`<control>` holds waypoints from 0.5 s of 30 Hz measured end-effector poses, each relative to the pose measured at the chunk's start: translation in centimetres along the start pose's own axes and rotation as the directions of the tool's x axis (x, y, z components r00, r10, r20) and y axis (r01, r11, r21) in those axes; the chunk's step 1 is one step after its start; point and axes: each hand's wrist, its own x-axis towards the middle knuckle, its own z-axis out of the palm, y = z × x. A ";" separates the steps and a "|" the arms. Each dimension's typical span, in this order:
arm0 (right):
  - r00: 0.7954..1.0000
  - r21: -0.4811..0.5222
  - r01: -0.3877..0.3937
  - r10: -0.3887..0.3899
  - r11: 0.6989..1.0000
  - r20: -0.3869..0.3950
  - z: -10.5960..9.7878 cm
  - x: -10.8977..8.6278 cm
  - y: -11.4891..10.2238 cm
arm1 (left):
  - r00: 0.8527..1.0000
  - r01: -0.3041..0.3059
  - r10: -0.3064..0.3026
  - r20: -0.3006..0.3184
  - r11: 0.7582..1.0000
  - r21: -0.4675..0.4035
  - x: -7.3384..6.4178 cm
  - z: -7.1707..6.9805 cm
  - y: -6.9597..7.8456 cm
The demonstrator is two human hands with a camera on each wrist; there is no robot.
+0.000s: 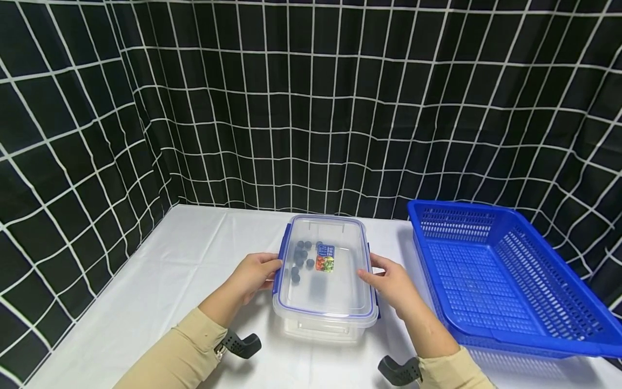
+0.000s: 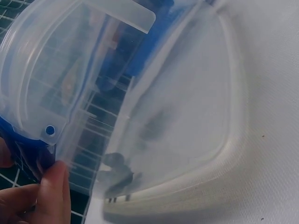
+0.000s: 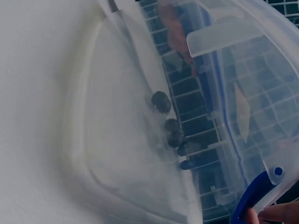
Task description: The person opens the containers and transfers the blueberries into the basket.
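Note:
A clear plastic food container (image 1: pixel 323 330) stands on the table, its clear lid (image 1: pixel 340 294) lying over the top. Several small dark round pieces (image 1: pixel 310 263), much like blueberries, show through the lid, mostly in the left half. My left hand (image 1: pixel 252 274) grips the left side, thumb at the lid's edge; up close its fingertips pinch the blue side latch (image 2: pixel 29 151). On the opposite side my right hand (image 1: pixel 392 282) holds the container, thumb on the lid's rim. Its fingers are at the other blue latch (image 3: pixel 252 198), partly cut off by that view's edge.
To the right stands a blue perforated plastic basket (image 1: pixel 437 270). White cloth (image 1: pixel 184 259) covers the table. A black curtain with a white grid (image 1: pixel 330 108) encloses the back and sides. A printed label (image 1: pixel 325 258) is on the lid.

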 end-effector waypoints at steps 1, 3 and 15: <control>1.000 0.009 -0.008 0.008 1.000 -0.005 0.0 0.1 0.1 | 1.000 -0.002 0.002 0.003 1.000 -0.007 0.0 0.0 0.0; 1.000 0.024 -0.016 0.016 1.000 -0.007 -0.1 0.3 0.3 | 1.000 -0.006 0.006 0.006 1.000 -0.014 0.1 0.1 0.1; 1.000 -0.018 0.004 -0.004 1.000 -0.008 -0.5 0.3 0.1 | 0.997 -0.082 0.080 0.016 0.981 0.174 0.3 0.4 0.4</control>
